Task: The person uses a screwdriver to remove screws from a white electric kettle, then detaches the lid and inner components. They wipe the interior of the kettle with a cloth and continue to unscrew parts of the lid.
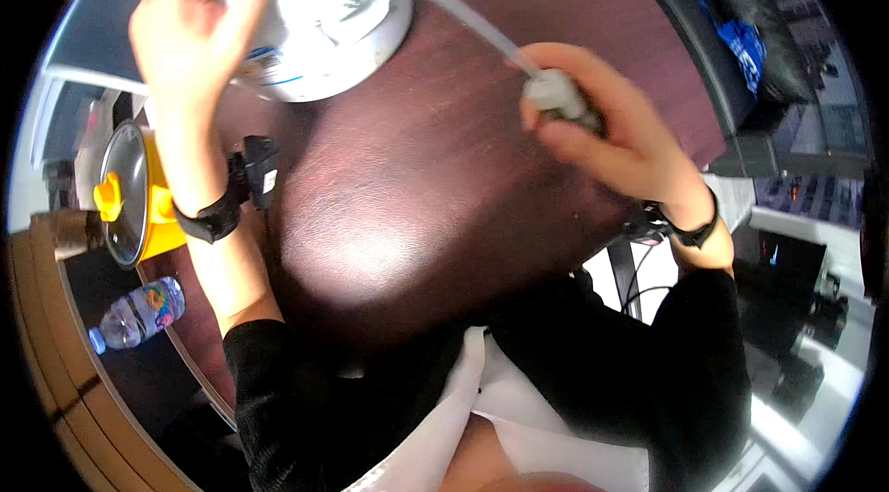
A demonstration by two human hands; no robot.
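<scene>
A round white appliance (347, 66), partly washed out by glare, stands at the top of the view and is cut off by its edge. My left hand (199, 24) is bent against its left side, thumb along the surface, holding it; some fingertips are hidden. From the appliance's right side a grey power cord (463, 15) stretches down to my right hand (611, 131). Those fingers are wrapped round the pale grey plug (553, 92) at the cord's end, held above the dark brown table (444, 159).
On the left stands a yellow pot (165, 205) with a glass lid (128, 191). A clear water bottle (139, 314) with a blue cap lies nearer me. A black sofa (778, 48) with a blue package (744, 52) is beyond the table's right edge.
</scene>
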